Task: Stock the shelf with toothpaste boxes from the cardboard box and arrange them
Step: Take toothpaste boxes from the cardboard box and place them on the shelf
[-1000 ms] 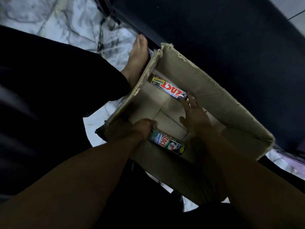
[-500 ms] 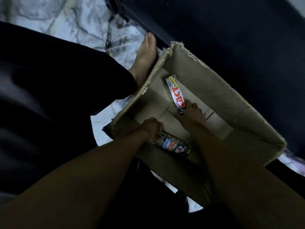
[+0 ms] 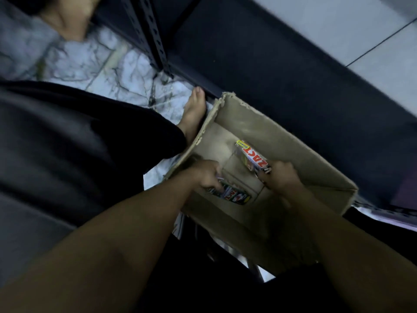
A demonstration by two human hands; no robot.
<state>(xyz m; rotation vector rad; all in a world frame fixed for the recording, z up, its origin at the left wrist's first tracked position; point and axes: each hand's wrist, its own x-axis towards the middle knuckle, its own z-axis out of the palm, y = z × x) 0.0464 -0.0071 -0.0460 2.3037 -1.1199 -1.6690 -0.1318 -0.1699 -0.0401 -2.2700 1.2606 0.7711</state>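
**A:** What could go wrong from here?

**B:** Both hands are loaded at once. The left hand (image 3: 209,177) curls round one end of the green toothpaste box (image 3: 235,196), low in the centre of the frame, down inside the cardboard box (image 3: 259,123). The right hand (image 3: 283,177) grasps the lower end of the red toothpaste box (image 3: 252,158), which tilts up toward the upper left. Each is held by one end only, so I judge either could pivot and slip on the way out.

**A:** And the carton itself?

**B:** Its walls look soft (the rim at its upper left corner is ragged), and it sits right beside a bare foot (image 3: 195,114). A toothpaste box catching that rim could drag or tip it.

**A:** How do the toothpaste boxes look?

**B:** Long, slim and glossy. The red one shows white "ZACT" lettering and a yellow end. The green one is too blurred to read. Thin card, probably easy to crush. The dark shelf (image 3: 248,53) runs across the upper right.
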